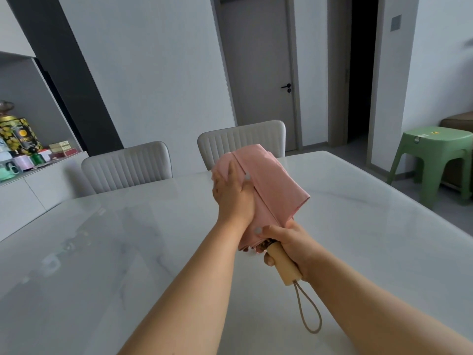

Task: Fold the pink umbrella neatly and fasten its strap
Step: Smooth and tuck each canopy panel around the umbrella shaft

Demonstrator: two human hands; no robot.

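The pink umbrella [271, 183] is collapsed and held in the air above the white marble table [102, 252], its tip pointing away from me. My right hand [289, 244] grips the pale wooden handle [284, 265]; a beige cord loop [308, 311] hangs from the handle's end. My left hand [231, 193] is wrapped around the loose pink canopy, fingers curled over the folds on the left side. A pink strap band [245, 172] runs along the canopy beside my left fingers, with a small white fastener dot on it. Part of the canopy flares out loosely at the right.
Two grey padded chairs [128, 165] [243, 139] stand at the table's far edge. A green plastic stool [435, 157] is at the right on the floor. A sideboard at the left holds tins and boxes [20, 139]. A grey door [258, 73] is behind.
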